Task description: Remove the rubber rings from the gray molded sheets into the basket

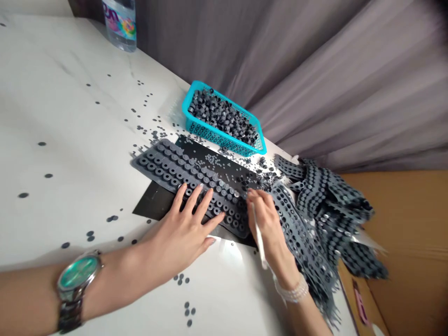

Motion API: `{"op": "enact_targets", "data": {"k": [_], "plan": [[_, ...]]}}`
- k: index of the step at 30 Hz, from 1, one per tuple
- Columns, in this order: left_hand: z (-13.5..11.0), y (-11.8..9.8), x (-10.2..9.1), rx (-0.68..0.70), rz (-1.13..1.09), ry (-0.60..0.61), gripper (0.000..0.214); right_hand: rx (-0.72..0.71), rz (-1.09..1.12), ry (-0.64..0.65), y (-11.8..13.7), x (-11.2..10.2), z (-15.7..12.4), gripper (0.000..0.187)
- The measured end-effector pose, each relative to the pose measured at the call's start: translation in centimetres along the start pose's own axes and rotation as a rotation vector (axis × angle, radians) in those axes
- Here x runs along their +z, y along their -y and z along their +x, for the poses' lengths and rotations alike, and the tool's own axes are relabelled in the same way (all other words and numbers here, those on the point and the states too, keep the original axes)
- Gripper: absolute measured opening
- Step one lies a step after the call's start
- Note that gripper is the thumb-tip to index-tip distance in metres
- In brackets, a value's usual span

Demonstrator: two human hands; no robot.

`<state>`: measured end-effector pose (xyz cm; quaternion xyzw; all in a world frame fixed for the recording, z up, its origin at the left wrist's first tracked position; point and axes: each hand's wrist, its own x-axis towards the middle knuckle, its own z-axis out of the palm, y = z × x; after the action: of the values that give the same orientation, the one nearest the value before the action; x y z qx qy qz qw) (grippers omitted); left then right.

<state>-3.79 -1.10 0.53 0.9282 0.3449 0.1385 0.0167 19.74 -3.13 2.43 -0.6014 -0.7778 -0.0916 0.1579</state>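
Gray rubber sheet [175,175] with rows of raised rings lies directly under both hands, and I see it resting flat on a black board [150,210]. The left hand [182,224] presses on the sheet, its fingers [191,198] spread wide apart and touching the rings. The right hand [268,224] is at the sheet's right end, with fingers [257,200] bunched together and gripping a thin white stick [259,238]. Its upper tip is hidden behind them, so I cannot tell if it touches a ring. Beyond the sheet sits a blue plastic basket [224,122], full of loose rubber rings. To the right of the sheet lies a heap of punched rubber strips [325,219] — their far ends are a little blurred. Small dark discs [42,143] are scattered on the white marble table [70,93] left of the sheet — some are also on the board.
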Motion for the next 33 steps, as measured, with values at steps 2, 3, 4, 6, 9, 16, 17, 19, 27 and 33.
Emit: {"op": "enact_targets", "data": {"k": [2, 3, 4, 6, 9, 16, 17, 19, 27, 33], "plan": [[0.0, 0.0, 0.0, -0.002, -0.008, 0.004, 0.050, 0.129, -0.001, -0.092, -0.5, -0.2, -0.4, 0.019], [0.0, 0.0, 0.0, -0.001, -0.012, 0.007, 0.050, 0.164, 0.005, -0.116, -0.6, -0.3, -0.6, 0.018], [0.0, 0.0, 0.0, -0.002, -0.015, 0.011, 0.050, 0.175, 0.019, -0.116, -0.6, -0.3, -0.8, 0.017], [0.1, 0.0, 0.0, -0.004, -0.017, 0.020, 0.049, 0.138, 0.050, -0.077, -0.2, -0.4, -1.1, 0.015], [0.1, 0.0, -0.1, -0.007, -0.016, 0.021, 0.049, -0.034, 0.059, -0.073, 0.7, -0.3, -1.0, 0.016], [0.1, -0.1, -0.3, -0.001, -0.018, 0.024, 0.049, -0.235, -0.017, -0.073, 0.8, 0.0, -0.2, 0.020], [0.1, -0.1, -0.3, -0.001, -0.020, 0.028, 0.049, -0.244, -0.025, -0.063, 0.8, -0.1, -0.1, 0.020], [0.1, -0.1, -0.4, -0.003, -0.025, 0.030, 0.048, -0.255, -0.044, -0.024, 0.9, -0.2, 0.0, 0.020], [0.0, 0.0, -0.1, 0.001, -0.031, 0.011, 0.049, 0.092, 0.015, -0.055, 0.1, 0.4, 0.1, 0.019], [0.0, 0.0, -0.1, 0.005, -0.043, 0.014, 0.048, 0.097, 0.013, -0.101, 0.0, -0.4, -1.0, 0.013]]}}
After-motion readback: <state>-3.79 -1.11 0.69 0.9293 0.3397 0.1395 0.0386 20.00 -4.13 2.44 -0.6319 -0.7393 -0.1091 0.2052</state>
